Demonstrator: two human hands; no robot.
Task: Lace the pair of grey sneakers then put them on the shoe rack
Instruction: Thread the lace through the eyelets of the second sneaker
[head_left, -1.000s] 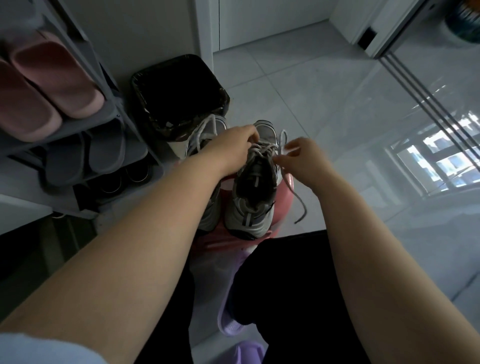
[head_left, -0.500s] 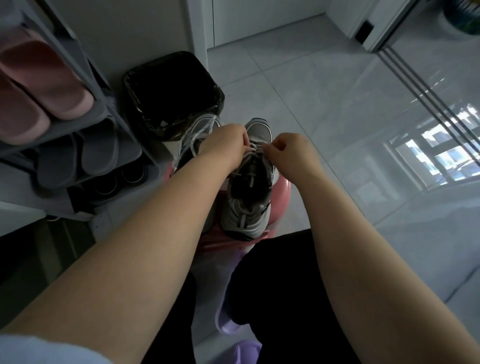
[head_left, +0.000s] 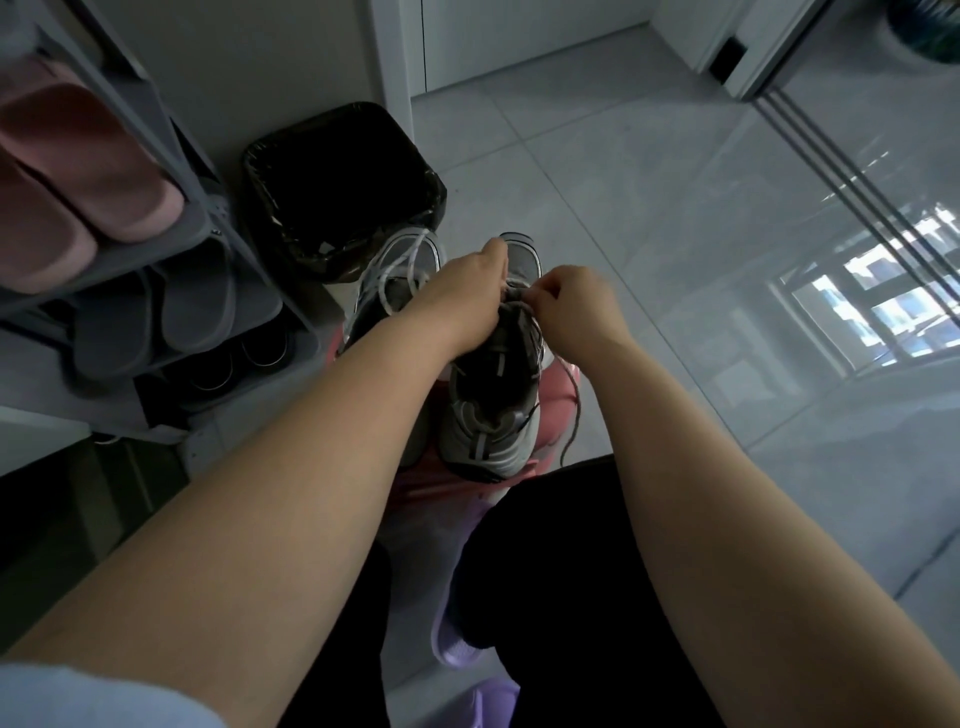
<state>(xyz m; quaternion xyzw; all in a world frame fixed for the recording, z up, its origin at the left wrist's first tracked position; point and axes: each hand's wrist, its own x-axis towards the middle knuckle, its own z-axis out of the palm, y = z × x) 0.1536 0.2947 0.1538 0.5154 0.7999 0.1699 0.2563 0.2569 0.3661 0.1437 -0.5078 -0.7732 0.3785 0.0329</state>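
Head view shows both your hands meeting over the right sneaker (head_left: 488, 431), which stands on a pink stool (head_left: 558, 410) just beyond your knees, heel nearest you; your left hand (head_left: 462, 296) curls over its front and grips it from the left; your right hand (head_left: 576, 312) pinches the lace (head_left: 578, 415) near the eyelets, fingers curled tight, a loose end trailing down the shoe's right side; the left sneaker (head_left: 400, 270) sits just beside it, partly behind your left forearm; the shoe rack (head_left: 197, 234) stands far left, well apart from both hands.
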